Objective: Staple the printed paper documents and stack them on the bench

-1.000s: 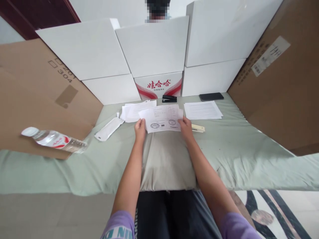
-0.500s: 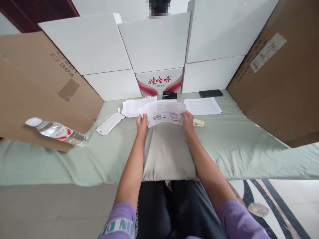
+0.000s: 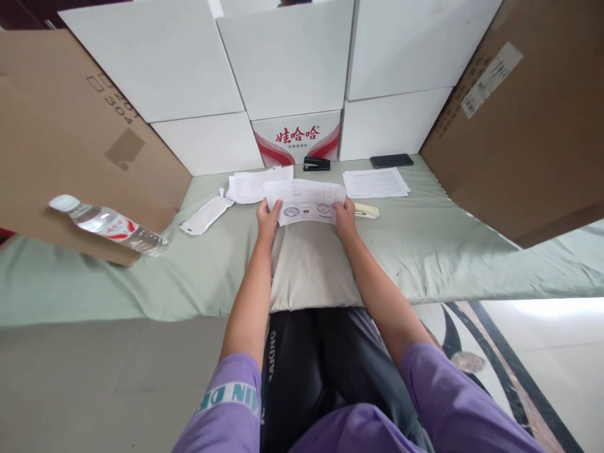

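Note:
A printed paper sheet (image 3: 306, 196) with two round stamps is held up between both hands over the cloth. My left hand (image 3: 268, 217) pinches its left edge, thumb on top. Its right edge is gripped by my right hand (image 3: 345, 215), closed the same way. Just beyond the right hand lies a cream-coloured stapler-like object (image 3: 367, 211), partly hidden by that hand. Behind the sheet to the left is a loose stack of papers (image 3: 250, 185). More printed pages (image 3: 375, 183) lie flat to the right. A black stapler (image 3: 316, 164) stands at the back.
White boxes (image 3: 287, 63) form a wall at the back. Brown cardboard boxes stand left (image 3: 61, 145) and right (image 3: 514, 145). A water bottle (image 3: 113, 226) lies tilted at the left, near a white packet (image 3: 206, 216). A black phone (image 3: 391, 161) rests at the back right.
My head view has tilted down slightly, so the scene sits higher in the frame. The sheet remains in both hands, and its lower edge is now less curved.

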{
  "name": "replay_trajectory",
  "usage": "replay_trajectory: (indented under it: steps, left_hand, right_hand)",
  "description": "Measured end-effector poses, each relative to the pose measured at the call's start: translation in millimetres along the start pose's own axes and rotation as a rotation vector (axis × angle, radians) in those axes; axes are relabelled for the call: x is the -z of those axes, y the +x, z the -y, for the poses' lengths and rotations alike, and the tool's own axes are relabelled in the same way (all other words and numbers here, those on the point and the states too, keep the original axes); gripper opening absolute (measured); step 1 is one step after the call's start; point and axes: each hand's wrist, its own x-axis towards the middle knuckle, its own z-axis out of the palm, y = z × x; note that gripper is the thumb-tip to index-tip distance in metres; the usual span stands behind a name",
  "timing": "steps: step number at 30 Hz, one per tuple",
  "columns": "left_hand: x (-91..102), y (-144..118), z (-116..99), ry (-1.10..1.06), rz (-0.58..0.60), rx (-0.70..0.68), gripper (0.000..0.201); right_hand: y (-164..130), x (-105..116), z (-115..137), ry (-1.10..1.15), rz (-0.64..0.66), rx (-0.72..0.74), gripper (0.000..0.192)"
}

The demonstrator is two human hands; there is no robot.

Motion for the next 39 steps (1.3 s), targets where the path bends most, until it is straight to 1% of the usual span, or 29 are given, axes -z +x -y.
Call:
replay_trajectory:
  steps: [3, 9, 13, 17, 19, 21, 23, 24, 27, 29, 32, 35, 39]
  left_hand:
    - [1.4, -1.3, -0.7, -0.009, 0.010, -0.014, 0.052]
    - [5.1, -5.1, -7.5, -0.011, 0.005, -0.030, 0.055]
    - [1.5, -7.8, -16.9, -0.025, 0.001, -0.035, 0.054]
    - [-3.0, -7.4, -18.9, -0.007, 0.018, -0.042, 0.049]
    - [-5.4, -7.9, -16.3, -0.010, 0.031, -0.013, 0.048]
    - [-8.1, -9.4, -13.6, -0.005, 0.056, 0.057, 0.048]
    - [-10.4, -11.0, -12.7, 0.012, 0.081, 0.108, 0.049]
    - [-11.1, -11.5, -13.2, 0.022, 0.084, 0.111, 0.048]
    - [-10.6, -10.9, -17.2, 0.021, 0.067, 0.058, 0.047]
    - [-8.4, -9.0, -19.8, 0.006, 0.070, 0.035, 0.047]
    - [-4.8, -6.2, -21.6, -0.014, 0.081, 0.032, 0.048]
    - [-2.6, -4.7, -21.9, -0.037, 0.059, 0.023, 0.047]
    - [-1.3, -4.5, -21.6, -0.010, 0.064, 0.050, 0.052]
  right_hand:
    - [-0.2, -1.6, -0.1, 0.011, 0.002, 0.034, 0.014]
    - [-0.8, 0.6, -1.2, -0.024, -0.051, 0.058, 0.014]
    - [-1.6, 5.7, 5.2, -0.014, -0.013, 0.114, 0.012]
    - [-0.1, 6.1, 13.1, -0.039, 0.004, 0.103, 0.014]
    - [-0.4, 3.6, 15.6, -0.018, 0.021, 0.092, 0.013]
    - [-1.5, 0.4, 16.6, 0.016, 0.041, 0.089, 0.013]
    - [-2.4, -2.0, 16.1, 0.043, 0.038, 0.106, 0.014]
    - [-2.5, -2.6, 15.3, 0.051, 0.022, 0.120, 0.014]
    - [-1.2, -1.8, 12.1, 0.035, -0.034, 0.140, 0.012]
    - [0.3, 0.1, 10.5, -0.003, -0.030, 0.125, 0.013]
    - [1.9, 2.8, 10.3, -0.030, -0.026, 0.118, 0.013]
    - [2.5, 4.0, 10.9, -0.027, -0.027, 0.122, 0.013]
    - [2.0, 3.1, 9.9, -0.065, -0.013, 0.090, 0.013]
